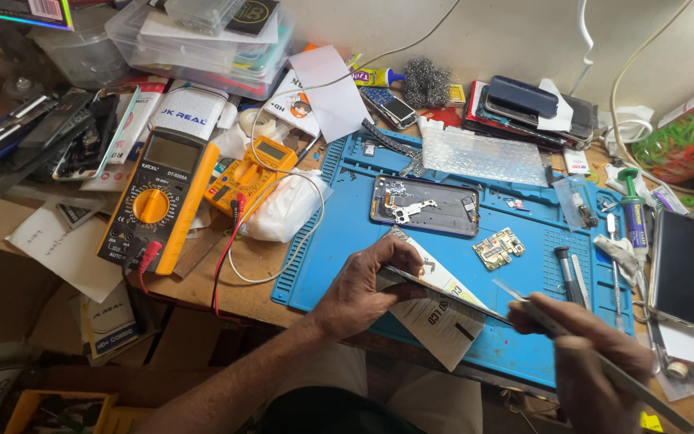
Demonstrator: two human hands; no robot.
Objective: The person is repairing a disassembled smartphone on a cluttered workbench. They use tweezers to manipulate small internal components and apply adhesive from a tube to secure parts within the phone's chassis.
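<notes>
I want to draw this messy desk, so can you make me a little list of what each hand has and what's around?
Left hand: holds a thin flat panel by its edge
Right hand: holds a slim metal tool, its tip at the panel
Under the hands: white paper sheet on a blue work mat
On the mat: opened phone, small circuit board
To the left: two yellow multimeters
To the right: phone lying face up

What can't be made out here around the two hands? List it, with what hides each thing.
Head view only:
- Right hand: motion-blurred; its grip on the long thin metal tool is unclear.
- Flat thin dark panel held edge-on by the left hand: its face is unseen.
- White printed paper on the blue rubber work mat: partly covered by panel and hand.
</notes>
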